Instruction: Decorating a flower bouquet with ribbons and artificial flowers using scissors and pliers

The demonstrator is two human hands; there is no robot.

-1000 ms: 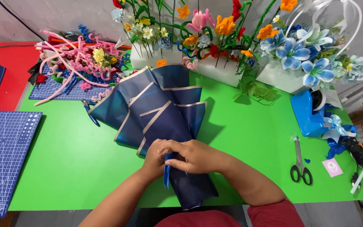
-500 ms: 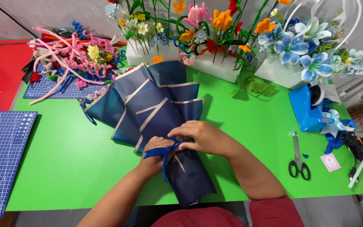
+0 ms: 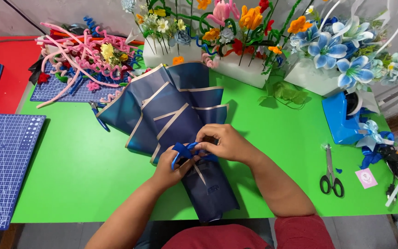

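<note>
We see the left hand [image 3: 170,167] and right hand [image 3: 222,143] both pinched shut on a blue ribbon [image 3: 184,151] at the narrow waist of the navy wrapping paper [image 3: 171,115]. That fanned wrap lies on the green table [image 3: 70,170], with scissors [image 3: 330,171] well to its right.

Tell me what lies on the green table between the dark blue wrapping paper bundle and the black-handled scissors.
In the head view only the right forearm crosses there; otherwise bare green table separates the paper bundle from the scissors.

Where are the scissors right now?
In the head view, the scissors lie on the green table to the right of the right hand, just below the blue tape dispenser.
</note>
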